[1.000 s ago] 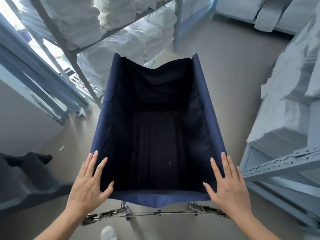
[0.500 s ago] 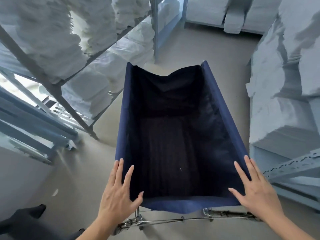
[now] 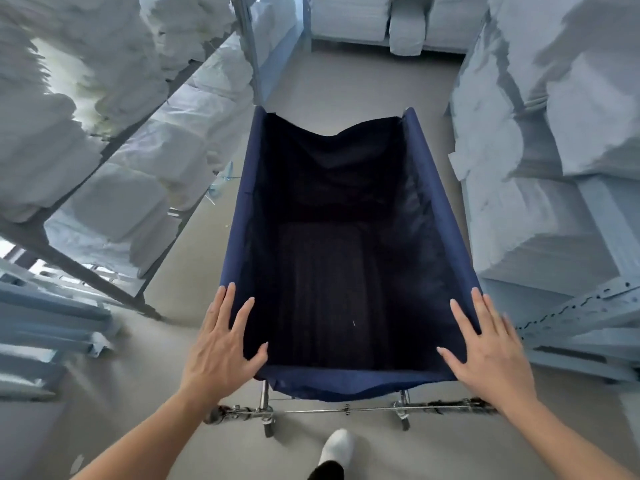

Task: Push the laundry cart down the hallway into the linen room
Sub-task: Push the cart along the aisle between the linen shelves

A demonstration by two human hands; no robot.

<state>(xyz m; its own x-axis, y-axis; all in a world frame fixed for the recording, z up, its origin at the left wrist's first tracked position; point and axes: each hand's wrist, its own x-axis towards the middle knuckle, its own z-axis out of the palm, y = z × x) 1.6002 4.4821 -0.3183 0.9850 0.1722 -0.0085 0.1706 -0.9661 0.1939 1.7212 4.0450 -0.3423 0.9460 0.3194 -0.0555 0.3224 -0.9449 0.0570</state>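
Observation:
The laundry cart is a dark blue fabric bin on a chrome wheeled frame, and it looks empty inside. It stands in the aisle between two linen racks. My left hand lies flat on the cart's near left corner, fingers spread. My right hand lies flat on the near right corner in the same way. Neither hand curls around the rim; both palms press against the fabric edge.
A metal rack stacked with white bagged linen runs along the left. Another rack of folded white linen stands close on the right. More linen piles line the far wall. Beige floor lies ahead. My white shoe shows below the cart.
The cart has rolled forward and straightened into the aisle between the racks. The left rack and the dark object at lower left have slid back out of view. Both hands stay on the corners.

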